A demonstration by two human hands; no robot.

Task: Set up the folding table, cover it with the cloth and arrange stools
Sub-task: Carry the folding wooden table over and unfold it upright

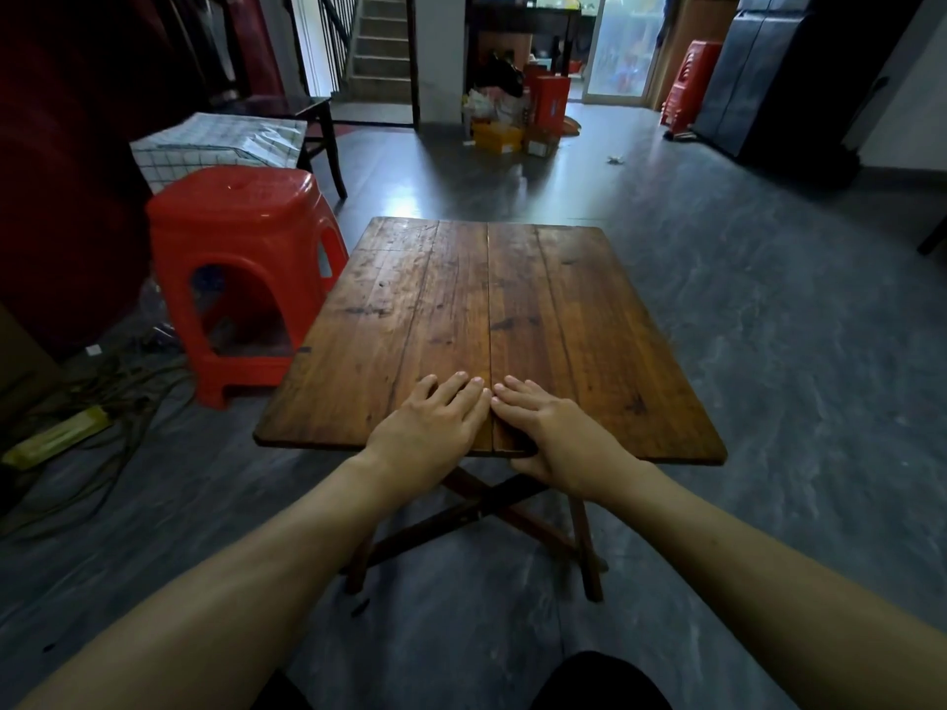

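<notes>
Grey stone-patterned floor (pixel 768 351), dim room, daylight from a glass door (pixel 620 43) at the far end beside a staircase (pixel 379 43). Folding table (pixel 589 310) stands unfolded at centre, wooden top bare, crossed legs visible under the near edge. Left hand (pixel 430 427) lies flat on the top near the centre seam, fingers spread slightly; right hand (pixel 553 433) beside it, fingers flat on top, thumb tucked under the near edge. Index fingertips nearly touch. Red stool (pixel 241 258) just beside the table's left edge. Checked cloth (pixel 215 143) folded behind that stool. More red stools (pixel 686 84) stacked far right. Cables (pixel 102 392) on floor at left.
</notes>
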